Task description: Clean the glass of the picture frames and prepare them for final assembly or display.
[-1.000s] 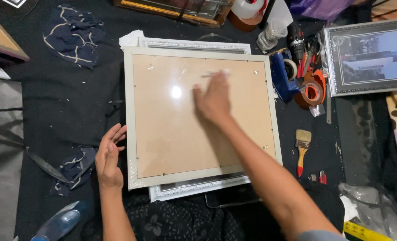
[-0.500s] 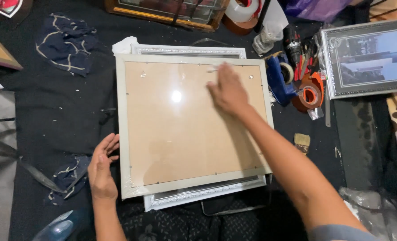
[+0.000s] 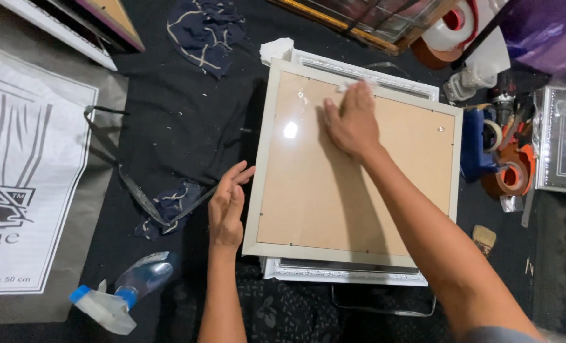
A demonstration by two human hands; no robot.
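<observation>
The pale picture frame (image 3: pixel 353 168) lay flat on the black cloth (image 3: pixel 181 133), stacked on a white ornate frame (image 3: pixel 343 272), its long axis running away from the person and tilted slightly clockwise. Its glossy glass covered a matte tan board. The right hand (image 3: pixel 353 121) pressed flat, fingers together, on a white wipe (image 3: pixel 354 84) near the far edge. The left hand (image 3: pixel 227 206) stood open, fingers straight, against the frame's left rim, gripping nothing. A blue spray bottle (image 3: pixel 127 292) lay nearby.

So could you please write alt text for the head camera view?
A right hand presses a white cloth on the glass of a pale picture frame; the left hand rests open at the frame's edge. A spray bottle lies nearby.
</observation>
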